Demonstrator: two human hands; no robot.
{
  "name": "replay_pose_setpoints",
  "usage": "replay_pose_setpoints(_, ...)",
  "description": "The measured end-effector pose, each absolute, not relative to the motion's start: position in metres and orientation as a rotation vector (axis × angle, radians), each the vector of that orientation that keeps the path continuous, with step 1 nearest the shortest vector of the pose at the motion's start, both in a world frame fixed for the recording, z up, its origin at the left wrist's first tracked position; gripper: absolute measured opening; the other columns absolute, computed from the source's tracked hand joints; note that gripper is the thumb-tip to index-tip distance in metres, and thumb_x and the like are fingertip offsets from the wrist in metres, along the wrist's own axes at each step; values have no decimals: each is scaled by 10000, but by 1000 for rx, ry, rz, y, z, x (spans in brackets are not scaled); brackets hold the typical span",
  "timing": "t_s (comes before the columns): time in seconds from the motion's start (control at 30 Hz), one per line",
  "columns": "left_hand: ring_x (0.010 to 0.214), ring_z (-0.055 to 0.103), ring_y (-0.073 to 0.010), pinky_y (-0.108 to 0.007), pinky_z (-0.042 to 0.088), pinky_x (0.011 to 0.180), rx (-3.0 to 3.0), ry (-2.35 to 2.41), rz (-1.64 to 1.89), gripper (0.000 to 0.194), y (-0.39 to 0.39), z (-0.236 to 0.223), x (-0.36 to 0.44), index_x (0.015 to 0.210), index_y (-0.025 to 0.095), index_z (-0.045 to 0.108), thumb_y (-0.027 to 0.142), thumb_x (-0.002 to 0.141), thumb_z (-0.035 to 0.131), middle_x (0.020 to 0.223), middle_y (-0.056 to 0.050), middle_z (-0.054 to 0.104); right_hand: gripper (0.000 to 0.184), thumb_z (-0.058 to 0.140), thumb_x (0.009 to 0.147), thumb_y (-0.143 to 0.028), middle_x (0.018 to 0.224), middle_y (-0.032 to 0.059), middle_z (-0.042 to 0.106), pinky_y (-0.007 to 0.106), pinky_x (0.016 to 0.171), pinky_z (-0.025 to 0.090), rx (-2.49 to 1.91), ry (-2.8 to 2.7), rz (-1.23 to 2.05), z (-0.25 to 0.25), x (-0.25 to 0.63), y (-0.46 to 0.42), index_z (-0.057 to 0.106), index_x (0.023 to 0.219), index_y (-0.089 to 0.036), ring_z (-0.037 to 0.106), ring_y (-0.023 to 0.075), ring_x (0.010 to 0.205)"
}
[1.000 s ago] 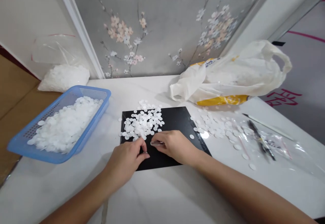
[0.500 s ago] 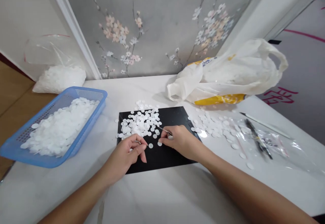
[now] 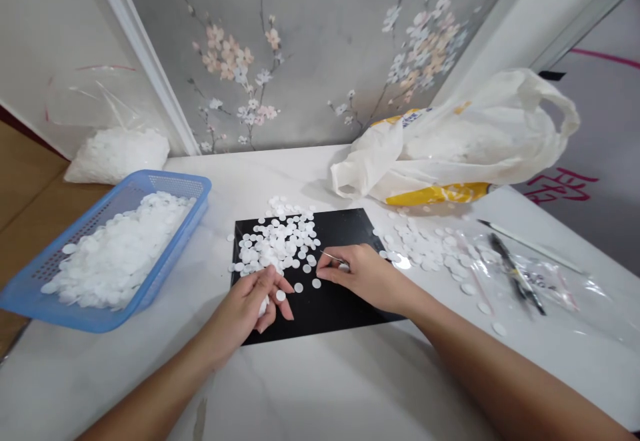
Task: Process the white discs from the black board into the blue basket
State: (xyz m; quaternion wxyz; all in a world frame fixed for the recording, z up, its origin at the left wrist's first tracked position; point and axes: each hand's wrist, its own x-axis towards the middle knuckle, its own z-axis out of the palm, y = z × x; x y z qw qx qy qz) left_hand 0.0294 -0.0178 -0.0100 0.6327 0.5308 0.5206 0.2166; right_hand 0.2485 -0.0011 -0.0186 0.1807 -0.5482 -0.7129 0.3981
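A black board [image 3: 345, 297] lies on the white table, with a heap of small white discs [image 3: 277, 241] on its far left part. My right hand [image 3: 357, 274] rests on the board and pinches thin metal tweezers [image 3: 330, 256] whose tip points toward the heap. My left hand [image 3: 250, 304] sits at the board's left front edge, fingers curled loosely around some white discs, with one loose disc [image 3: 281, 295] at its fingertips. Two more single discs lie on the black surface between my hands.
A blue mesh basket [image 3: 165, 254] full of white discs stands at the left. A clear bag of discs [image 3: 117, 154] lies behind it. A white and yellow plastic bag [image 3: 450, 154] sits at the back right. Scattered discs [image 3: 425, 247], a pen [image 3: 515, 273] and clear bags lie at the right.
My right hand moved from beside my left hand back toward the heap with the tweezers. Loose discs now lie between my hands. My left hand's fingers loosened, showing white discs.
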Motion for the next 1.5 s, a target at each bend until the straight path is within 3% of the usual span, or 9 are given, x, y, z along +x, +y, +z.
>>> replay_pose_setpoints(0.3, 449, 407, -62, -240, 377, 535, 1148, 1205, 479, 443, -19, -9, 30, 825, 170, 533, 586, 868, 389, 730, -26, 664, 136, 501, 863, -229, 774, 1, 652, 235, 588, 362, -1548, -2070, 1111, -16, 248, 0, 623, 813, -198, 544, 134, 649)
replay_pose_setpoints(0.6, 440, 423, -66, -248, 391, 543, 1147, 1225, 467, 448, -19, -11, 30, 883, 174, 530, 595, 861, 381, 717, -18, 649, 165, 483, 886, -293, 696, -13, 613, 230, 549, 332, -1571, -2096, 1083, -22, 243, -4, 592, 801, -201, 511, 121, 590)
replay_pose_setpoints(0.87, 477, 392, -108, -229, 284, 501, 1738, 1382, 474, 257, -16, -22, 34, 935, 225, 585, 378, 905, 381, 553, 59, 428, 149, 505, 876, -299, 708, -18, 593, 230, 575, 353, -1564, -2033, 1061, -15, 248, 1, 606, 825, -202, 516, 121, 611)
replay_pose_setpoints(1.03, 570, 523, -146, -245, 283, 542, 2239, 1541, 164, 178, -16, -23, 44, 997, 263, 598, 314, 882, 471, 627, 36, 563, 44, 634, 780, -242, 654, -26, 561, 224, 537, 298, -1645, -2124, 1062, -18, 237, 0, 616, 806, -211, 489, 118, 588)
replay_pose_setpoints(1.17, 641, 594, -156, -245, 290, 550, 2301, 1578, 57, 148, -15, -20, 46, 955, 271, 598, 296, 896, 464, 736, 21, 668, 90, 556, 841, -277, 638, -27, 567, 225, 541, 327, -1560, -2074, 1162, -17, 242, 2, 554, 794, -201, 499, 116, 577)
replay_pose_setpoints(1.33, 563, 568, -133, -240, 285, 527, 2383, 1517, 84, 166, -14, -23, 43, 925, 265, 589, 333, 910, 439, 724, 31, 668, 20, 463, 839, -211, 714, -27, 653, 215, 512, 373, -1444, -1934, 1389, -2, 271, 7, 467, 820, -204, 473, 98, 532)
replay_pose_setpoints(1.5, 569, 541, -137, -251, 291, 539, 2329, 1534, 174, 197, -13, -25, 44, 858, 242, 584, 291, 911, 401, 702, 22, 631, 117, 508, 771, -154, 685, -28, 625, 213, 520, 380, -1432, -2125, 1384, 1, 283, 10, 600, 818, -209, 510, 108, 566)
